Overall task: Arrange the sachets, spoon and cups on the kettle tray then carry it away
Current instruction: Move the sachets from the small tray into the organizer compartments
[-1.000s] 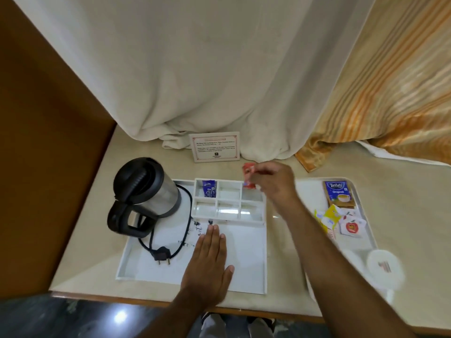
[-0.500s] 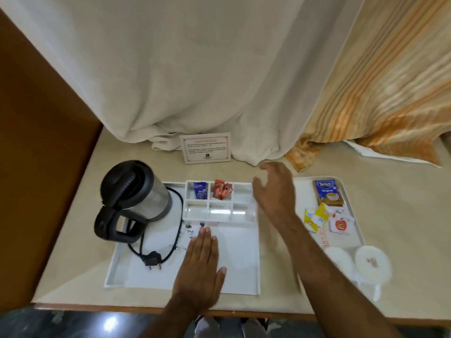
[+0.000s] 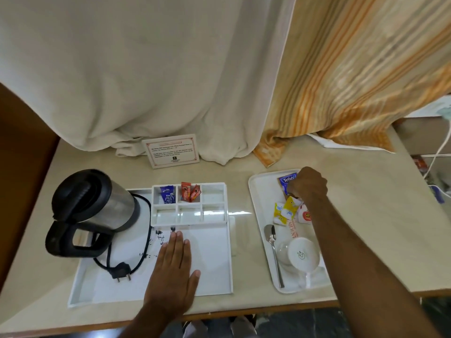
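Observation:
The white kettle tray (image 3: 214,269) holds a steel and black kettle (image 3: 95,211) at its left and a grid of compartments at its back. A blue sachet (image 3: 167,195) lies in the back left compartment, two red sachets (image 3: 190,192) in the back middle one. My left hand (image 3: 174,272) rests flat and open on the tray floor. My right hand (image 3: 308,185) is closed over the blue Tetley tea sachets (image 3: 288,180) on the second white tray (image 3: 258,198) at the right. Yellow and white sachets (image 3: 286,211), a spoon (image 3: 273,250) and upturned cups (image 3: 303,254) lie there too.
The kettle's black cord and plug (image 3: 120,270) lie on the kettle tray. A framed notice card (image 3: 170,151) stands at the back of the beige counter (image 3: 366,215). White and orange-striped curtains (image 3: 353,81) hang behind. A wooden wall (image 3: 22,167) is at the left.
My right hand left the red sachets in the back middle compartment and moved right to the other tray, closing over the Tetley sachets. My left hand stayed flat on the kettle tray.

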Demonstrator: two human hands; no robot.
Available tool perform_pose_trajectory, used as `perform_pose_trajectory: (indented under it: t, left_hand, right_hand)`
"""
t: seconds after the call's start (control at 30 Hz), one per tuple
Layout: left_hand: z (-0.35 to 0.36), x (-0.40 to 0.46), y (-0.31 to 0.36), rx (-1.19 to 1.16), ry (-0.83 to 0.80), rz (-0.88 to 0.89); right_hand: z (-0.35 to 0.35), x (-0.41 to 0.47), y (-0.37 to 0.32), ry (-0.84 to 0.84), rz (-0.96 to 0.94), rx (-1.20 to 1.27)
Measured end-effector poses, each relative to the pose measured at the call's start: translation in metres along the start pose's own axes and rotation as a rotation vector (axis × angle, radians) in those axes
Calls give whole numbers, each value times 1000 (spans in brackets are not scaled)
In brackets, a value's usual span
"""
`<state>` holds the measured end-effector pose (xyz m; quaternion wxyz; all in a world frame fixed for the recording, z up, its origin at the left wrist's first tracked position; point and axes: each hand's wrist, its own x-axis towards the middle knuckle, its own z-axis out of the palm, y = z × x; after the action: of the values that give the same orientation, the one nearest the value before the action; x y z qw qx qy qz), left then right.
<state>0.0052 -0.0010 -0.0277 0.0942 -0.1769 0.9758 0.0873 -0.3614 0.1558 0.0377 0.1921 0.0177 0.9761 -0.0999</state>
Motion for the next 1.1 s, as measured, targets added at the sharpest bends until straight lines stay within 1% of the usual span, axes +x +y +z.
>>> perform_pose_trajectory:
  t: [0.1,0.23,0.27,0.3,0.43,0.47,0.5,0.53,0.6,0.67,0.77,0.87,0.97,1.1]
  left_hand:
    - [-1,0,1,7,-11,-2]
    - [-1,0,1,15,-14,-8]
    - [-1,0,1,19,-15,-11]
    - [-1,0,1,21,-16,-13]
    - [1,0,1,11,-13,-21]
    - [1,0,1,7,-13,-20]
    - [2,0,1,2,-10,-22]
    - [2,0,1,-4,-9,-21]
    - [2,0,1,-9,-3,-21]
    - [1,-1,1,-13,2,-22]
    - [1,0,2,-19,-3,-27]
    - [2,0,2,-28,-5,-34]
    - [6,0,-1,-40,-3,-18]
    - [8,0,-2,-51,2,-16]
  right_hand:
    - [-5,9,-2,-74,6,84]
    - [-15,20,0,-305,15,266]
    - [-17,22,2,-304,-6,277]
    - [-19,22,3,-262,-45,268]
    - [-25,0,-1,68,-238,395]
    - [-24,-10,-7,122,-300,425]
    - [-20,-21,-15,139,-365,477]
    - [-16,-35,-25,121,-429,554]
    - [-3,-64,-49,10,-541,730]
    - [14,-89,-73,-83,-609,815]
    - [39,-109,-95,-79,-681,708]
    - [57,-117,-100,3,-691,571]
    - [68,-123,-100,108,-729,487]
    - [76,-127,-95,145,-760,426]
